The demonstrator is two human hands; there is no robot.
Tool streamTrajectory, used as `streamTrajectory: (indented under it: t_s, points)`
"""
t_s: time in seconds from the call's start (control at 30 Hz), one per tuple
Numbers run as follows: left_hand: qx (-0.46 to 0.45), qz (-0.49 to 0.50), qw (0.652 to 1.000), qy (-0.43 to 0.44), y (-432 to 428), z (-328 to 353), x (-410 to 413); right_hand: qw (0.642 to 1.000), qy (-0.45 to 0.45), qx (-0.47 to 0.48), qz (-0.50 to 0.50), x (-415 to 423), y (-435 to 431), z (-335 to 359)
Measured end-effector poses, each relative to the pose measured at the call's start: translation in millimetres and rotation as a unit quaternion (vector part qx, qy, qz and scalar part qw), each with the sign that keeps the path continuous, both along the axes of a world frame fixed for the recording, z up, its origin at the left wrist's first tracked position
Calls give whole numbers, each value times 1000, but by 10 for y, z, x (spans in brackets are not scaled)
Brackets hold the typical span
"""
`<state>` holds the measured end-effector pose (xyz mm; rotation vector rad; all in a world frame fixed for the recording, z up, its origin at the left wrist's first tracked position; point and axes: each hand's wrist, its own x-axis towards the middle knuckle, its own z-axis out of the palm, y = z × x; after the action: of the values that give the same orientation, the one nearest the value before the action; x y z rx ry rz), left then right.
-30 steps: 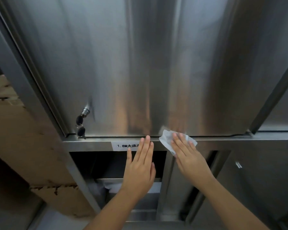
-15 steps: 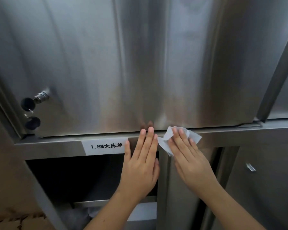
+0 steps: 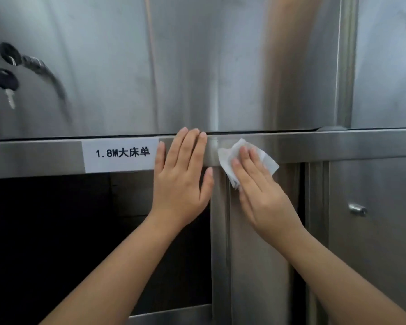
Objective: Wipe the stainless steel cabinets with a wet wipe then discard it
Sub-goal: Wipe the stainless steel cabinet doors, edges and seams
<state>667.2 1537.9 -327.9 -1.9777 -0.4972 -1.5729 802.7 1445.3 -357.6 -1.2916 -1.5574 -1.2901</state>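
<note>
A stainless steel cabinet (image 3: 197, 66) fills the view, with a horizontal rail (image 3: 326, 145) below its upper door. My right hand (image 3: 258, 193) presses a crumpled white wet wipe (image 3: 227, 158) flat against the rail where it meets a vertical post. The wipe shows above and to the left of the fingers. My left hand (image 3: 182, 184) lies flat on the rail just left of it, fingers together, holding nothing.
A white label (image 3: 121, 154) with black print sits on the rail left of my hands. Keys (image 3: 6, 76) hang from a lock on the upper door at far left. A dark open compartment (image 3: 56, 242) lies below left. A closed lower door with a small lock (image 3: 358, 208) is at right.
The view has tilted level and moved closer. Both hands stayed on the rail; the wipe shifted slightly down and right along it.
</note>
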Motion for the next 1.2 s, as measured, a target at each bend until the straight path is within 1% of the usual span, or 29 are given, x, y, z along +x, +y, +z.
streamTrajectory:
  t_s: [0.17,0.27,0.43,0.8,1.0,1.2]
  points:
    - [28,27,999,2,75,-74,37,1000,11,10,-1,-24,41,-274]
    - [37,45,998,8,119,-88,37,999,8,24,-20,-13,83,-371]
    - [62,72,995,12,185,-103,46,997,66,-16,-44,107,124,-483]
    - [103,71,992,7,254,-100,48,988,63,11,-140,-34,474,-391]
    - [100,73,992,13,232,-102,42,991,64,-2,-116,-58,493,-750]
    - [109,70,992,9,238,-94,48,986,83,28,-141,-106,546,-433]
